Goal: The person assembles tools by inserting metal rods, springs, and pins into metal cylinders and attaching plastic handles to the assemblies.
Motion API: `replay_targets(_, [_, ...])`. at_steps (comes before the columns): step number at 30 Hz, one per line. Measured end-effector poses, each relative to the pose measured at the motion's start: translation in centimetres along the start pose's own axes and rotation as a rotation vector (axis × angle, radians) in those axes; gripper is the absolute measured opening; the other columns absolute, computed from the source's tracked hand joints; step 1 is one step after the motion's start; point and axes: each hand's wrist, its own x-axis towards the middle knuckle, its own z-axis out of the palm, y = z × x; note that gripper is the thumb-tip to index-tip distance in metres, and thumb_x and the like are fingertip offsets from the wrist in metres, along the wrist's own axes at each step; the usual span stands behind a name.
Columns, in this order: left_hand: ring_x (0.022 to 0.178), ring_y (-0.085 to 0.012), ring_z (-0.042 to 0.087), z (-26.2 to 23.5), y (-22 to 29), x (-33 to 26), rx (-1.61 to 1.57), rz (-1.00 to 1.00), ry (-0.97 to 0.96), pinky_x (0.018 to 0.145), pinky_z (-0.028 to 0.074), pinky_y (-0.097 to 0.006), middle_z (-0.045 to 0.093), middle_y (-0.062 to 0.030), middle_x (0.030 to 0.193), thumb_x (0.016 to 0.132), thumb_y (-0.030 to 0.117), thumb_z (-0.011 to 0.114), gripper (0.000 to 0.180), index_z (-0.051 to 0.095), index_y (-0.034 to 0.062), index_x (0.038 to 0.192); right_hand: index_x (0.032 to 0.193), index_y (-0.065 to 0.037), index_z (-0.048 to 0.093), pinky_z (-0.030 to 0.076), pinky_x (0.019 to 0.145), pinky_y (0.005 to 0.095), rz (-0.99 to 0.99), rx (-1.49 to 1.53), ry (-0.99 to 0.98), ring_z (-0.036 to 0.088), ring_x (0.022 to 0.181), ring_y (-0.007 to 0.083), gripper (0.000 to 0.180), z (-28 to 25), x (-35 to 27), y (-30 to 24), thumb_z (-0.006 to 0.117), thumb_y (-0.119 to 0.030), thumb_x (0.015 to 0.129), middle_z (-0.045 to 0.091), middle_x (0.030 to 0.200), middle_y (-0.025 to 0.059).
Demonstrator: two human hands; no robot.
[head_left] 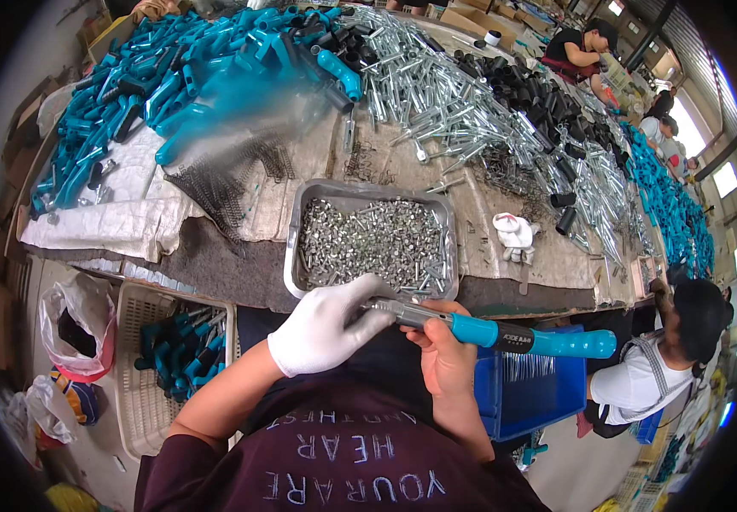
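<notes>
A long tool [488, 328] with a bright metal shaft and a glossy teal-and-black handle is being held level just below the table's front edge, its handle end reaching out toward the right. The bare right hand [447, 350] is being wrapped around it where metal meets handle, grasping from beneath. The left hand [327, 328], covered by a white knitted glove, is being closed over the shaft's tip, so that end is being hidden.

Just beyond the hands, a shallow rectangular metal tray [300, 224] with rounded corners is being filled by small shiny fasteners. Thin dark wire springs [223, 183] are lying loosely on the worn cloth to the tray's left. Farther back, heaps of teal handles [142, 85], silvery rods [436, 94] and black tubes [526, 94] are crowding the table; little bare surface is being left. A blurred teal streak is crossing the left heap and cannot be made out.

A pale slatted basket [142, 410] of handles is being kept by the left elbow, a blue crate [530, 388] under the tool.
</notes>
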Motion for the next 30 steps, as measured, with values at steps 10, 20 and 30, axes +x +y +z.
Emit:
replay_targets(10, [0.085, -0.0184, 0.066, 0.3, -0.5, 0.3, 0.013, 0.170, -0.002, 0.075, 0.052, -0.033, 0.064, -0.0124, 0.098, 0.088, 0.003, 0.062, 0.038, 0.053, -0.0006, 0.124, 0.115, 0.006, 0.057, 0.061, 0.074, 0.0291, 0.020, 0.098, 0.030, 0.071, 0.083, 0.0244, 0.030, 0.3, 0.3, -0.6, 0.066, -0.010, 0.091, 0.069, 0.099, 0.0194])
replay_targets(20, [0.056, -0.0190, 0.063, -0.6, 0.9, 0.9, -0.314, -0.384, -0.133, 0.055, 0.048, -0.035, 0.062, -0.0110, 0.065, 0.097, 0.028, 0.057, 0.028, 0.063, 0.0006, 0.094, 0.114, 0.006, 0.058, 0.060, 0.075, 0.0292, -0.003, 0.025, -0.041, 0.072, 0.084, 0.0243, 0.033, 0.1, 0.2, -0.8, 0.071, -0.014, 0.091, 0.070, 0.098, 0.0187])
replay_targets(30, [0.067, -0.0265, 0.069, -0.3, 1.0, 2.3, 0.432, 0.522, 0.150, 0.063, 0.053, -0.035, 0.067, -0.0105, 0.074, 0.089, 0.015, 0.067, 0.019, 0.061, 0.0043, 0.104, 0.109, 0.005, 0.061, 0.060, 0.069, 0.0293, 0.049, 0.153, 0.073, 0.072, 0.077, 0.0235, 0.029, -0.4, 0.5, -0.7, 0.069, -0.017, 0.091, 0.071, 0.093, 0.0174])
